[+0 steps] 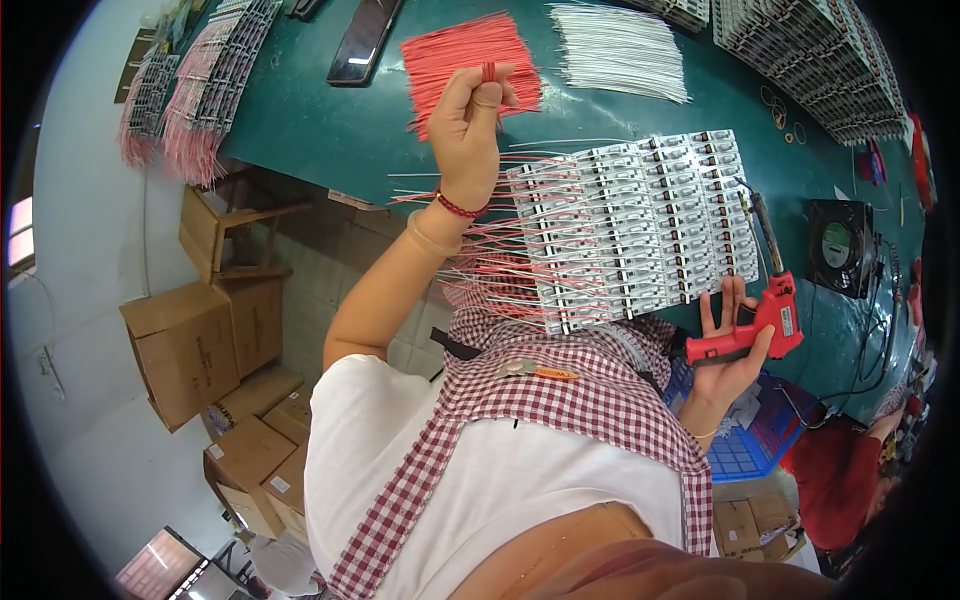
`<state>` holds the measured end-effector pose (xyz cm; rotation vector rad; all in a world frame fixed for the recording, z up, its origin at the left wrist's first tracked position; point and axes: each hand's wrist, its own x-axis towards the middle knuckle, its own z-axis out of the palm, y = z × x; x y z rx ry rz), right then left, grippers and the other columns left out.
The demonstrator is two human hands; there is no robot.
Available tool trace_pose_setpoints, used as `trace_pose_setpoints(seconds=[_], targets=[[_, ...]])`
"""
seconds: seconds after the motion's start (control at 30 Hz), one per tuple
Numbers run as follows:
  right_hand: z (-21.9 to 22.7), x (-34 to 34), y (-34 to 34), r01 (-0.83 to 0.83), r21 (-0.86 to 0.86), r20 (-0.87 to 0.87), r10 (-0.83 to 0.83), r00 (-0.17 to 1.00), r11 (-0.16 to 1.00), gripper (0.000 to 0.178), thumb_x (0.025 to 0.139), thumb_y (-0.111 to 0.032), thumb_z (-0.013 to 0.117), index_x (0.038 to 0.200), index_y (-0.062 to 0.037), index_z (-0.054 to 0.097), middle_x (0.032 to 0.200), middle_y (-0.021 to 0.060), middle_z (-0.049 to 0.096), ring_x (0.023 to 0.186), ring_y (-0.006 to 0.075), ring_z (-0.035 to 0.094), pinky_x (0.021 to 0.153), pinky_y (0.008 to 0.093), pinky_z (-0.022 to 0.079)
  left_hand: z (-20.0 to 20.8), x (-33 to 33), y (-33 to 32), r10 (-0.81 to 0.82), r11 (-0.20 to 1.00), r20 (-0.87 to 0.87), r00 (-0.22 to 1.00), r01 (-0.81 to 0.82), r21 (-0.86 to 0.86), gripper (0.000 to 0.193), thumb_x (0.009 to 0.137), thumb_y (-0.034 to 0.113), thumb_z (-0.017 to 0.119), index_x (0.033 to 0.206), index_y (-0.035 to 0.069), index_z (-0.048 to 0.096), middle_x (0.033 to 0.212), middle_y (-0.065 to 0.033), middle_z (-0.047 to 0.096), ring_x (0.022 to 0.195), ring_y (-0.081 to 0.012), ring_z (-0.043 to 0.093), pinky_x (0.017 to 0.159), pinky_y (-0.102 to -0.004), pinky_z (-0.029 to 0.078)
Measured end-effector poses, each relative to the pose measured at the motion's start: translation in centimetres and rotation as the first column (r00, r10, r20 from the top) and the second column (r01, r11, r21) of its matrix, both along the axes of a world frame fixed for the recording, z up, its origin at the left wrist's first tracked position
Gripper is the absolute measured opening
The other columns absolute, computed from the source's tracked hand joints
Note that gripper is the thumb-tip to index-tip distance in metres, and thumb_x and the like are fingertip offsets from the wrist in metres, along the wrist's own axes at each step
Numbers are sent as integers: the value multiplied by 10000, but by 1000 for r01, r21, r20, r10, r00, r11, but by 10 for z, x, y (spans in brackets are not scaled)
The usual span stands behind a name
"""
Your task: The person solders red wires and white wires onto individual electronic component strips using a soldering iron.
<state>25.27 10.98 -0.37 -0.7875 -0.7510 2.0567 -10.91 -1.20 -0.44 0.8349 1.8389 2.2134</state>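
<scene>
My left hand (466,125) is raised over a pile of red wires (465,55). Its thumb and fingers pinch a small bunch of red wires (489,71), whose ends stick out above the thumb. A red soldering gun (778,318) rests in my right hand (728,350), fingers round its handle, the metal tip pointing up along the right edge of a circuit board panel (640,225). The panel holds several rows of small white boards. Red and white wires (500,235) trail from its left side, over the table edge towards my checked apron.
White wires (620,50) lie in a pile at the back. Wired panels (222,70) sit far left, near a phone (365,40); stacked panels (815,60) stand far right. A black fan-like device (840,248), cables and a blue basket (745,455) are at right. Cardboard boxes (205,345) stand left.
</scene>
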Motion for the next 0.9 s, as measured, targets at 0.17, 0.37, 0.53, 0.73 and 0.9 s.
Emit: trace_pose_setpoints(seconds=[0.17,0.37,0.53,0.73,0.9], targets=[[4,7,1,-7,5,1,7,1000,1000,451,1007,-443,466,1198,-39,530,1401,220,471,1333,317,429,1086,549,386,8,6,-2,-12,996,48,999,8,90,227,1008,158,559,1109,-30,636,906,-48,646,832,-117,597,755,-249,496],[20,12,6,-121,56,-48,124,991,991,503,1001,-484,475,1211,-28,517,955,120,609,853,197,600,834,408,510,17,13,-4,6,1000,73,997,-8,22,207,999,156,576,1096,-18,634,926,-68,670,820,-130,620,723,-257,508],[44,1,0,-89,230,229,35,973,969,579,997,-477,494,1279,28,456,730,68,535,572,115,502,585,277,462,48,15,3,-316,925,-285,905,227,-305,99,922,43,622,1006,5,661,910,-70,674,754,-161,623,682,-267,507],[56,-39,-6,-187,285,451,40,892,940,458,992,-313,563,1229,74,507,658,81,556,456,112,474,470,262,451,13,37,34,-525,797,-648,551,53,-601,281,730,-59,648,990,33,703,777,-74,515,728,-220,541,636,-349,474],[62,-63,-6,-168,188,528,45,848,968,272,940,-180,631,1064,62,609,643,60,598,488,100,531,471,235,433,1,38,47,-557,793,-697,450,39,-609,308,721,-43,633,1015,22,697,794,-71,516,736,-218,530,646,-330,470]])
